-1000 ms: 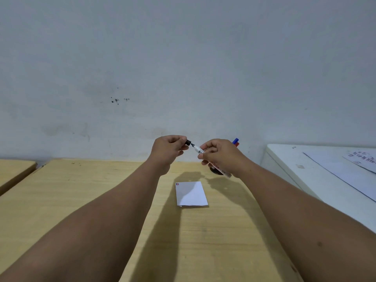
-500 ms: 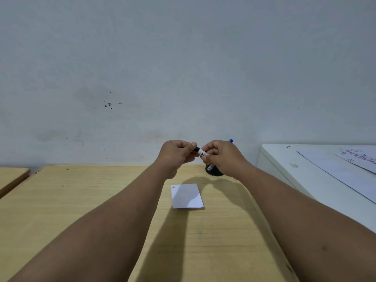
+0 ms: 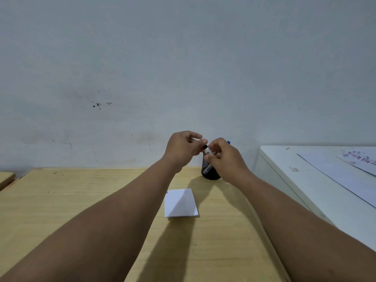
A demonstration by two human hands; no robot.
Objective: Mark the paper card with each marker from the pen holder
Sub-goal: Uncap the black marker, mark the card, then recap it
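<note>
My right hand (image 3: 225, 159) holds a white marker with a black cap (image 3: 207, 151), tilted over the black mesh pen holder (image 3: 211, 175) at the back of the wooden table. My left hand (image 3: 182, 149) is next to it, fingertips pinched on the capped end. A blue marker (image 3: 228, 142) sticks up from the holder behind my right hand. The white paper card (image 3: 181, 203) lies flat on the table in front of the holder, between my forearms, with small red marks at its far left corner. Most of the holder is hidden by my right hand.
A white cabinet top (image 3: 305, 180) with paper sheets (image 3: 345, 174) stands right of the wooden table (image 3: 81, 200). A grey wall rises right behind the table. Another wooden surface (image 3: 6, 178) shows at the far left edge.
The cap end and the marker have come together, and both hands have shifted right and back until the marker is over the pen holder.
</note>
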